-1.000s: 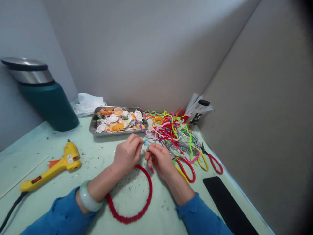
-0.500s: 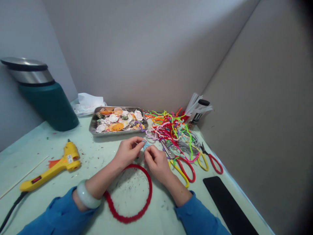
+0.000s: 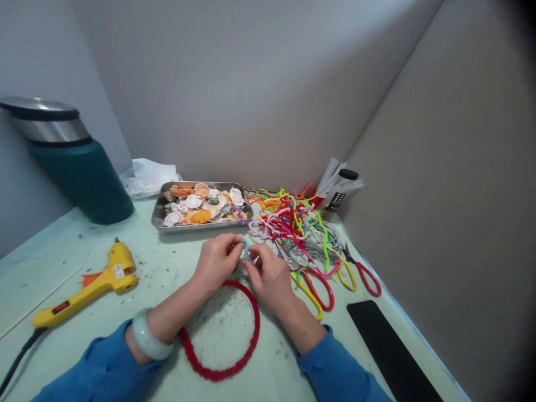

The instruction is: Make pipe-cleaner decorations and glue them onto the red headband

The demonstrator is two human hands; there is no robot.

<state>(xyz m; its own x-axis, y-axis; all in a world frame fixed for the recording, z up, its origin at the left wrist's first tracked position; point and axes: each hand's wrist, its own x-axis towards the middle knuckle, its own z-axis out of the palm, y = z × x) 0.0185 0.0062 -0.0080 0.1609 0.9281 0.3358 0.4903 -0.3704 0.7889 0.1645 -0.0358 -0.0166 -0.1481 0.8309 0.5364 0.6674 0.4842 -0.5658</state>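
Ring (image 3: 257,324), red and fuzzy, lies on the pale green table (image 3: 276,382); all places taken from it. Blue piece (image 3: 246,249), small, partly hidden by fingers, is held up just beyond the ring's far edge. Left hand (image 3: 216,259): thumb and fingertips together, clamped on the blue piece; bangle (image 3: 151,338) at that wrist, forearm across the ring's left side. Right hand (image 3: 270,273): beyond the ring's far right edge, fingertips at the blue piece, fingers bent; cannot tell whether they are clamped on it.

Beyond the ring: metal tray (image 3: 201,226) of shells (image 3: 196,216). Beyond it to the right: tangled pipe cleaners (image 3: 288,223), gray wire (image 3: 324,248), black-lidded jar (image 3: 337,195). Right of ring: 2 scissors, the nearer (image 3: 294,266) and the farther (image 3: 352,259), each with 1 red and 1 yellow loop; also black strip (image 3: 389,346). Left of ring: yellow glue gun (image 3: 119,271), thin stick (image 3: 42,301). Far left: teal flask (image 3: 79,178), upright.
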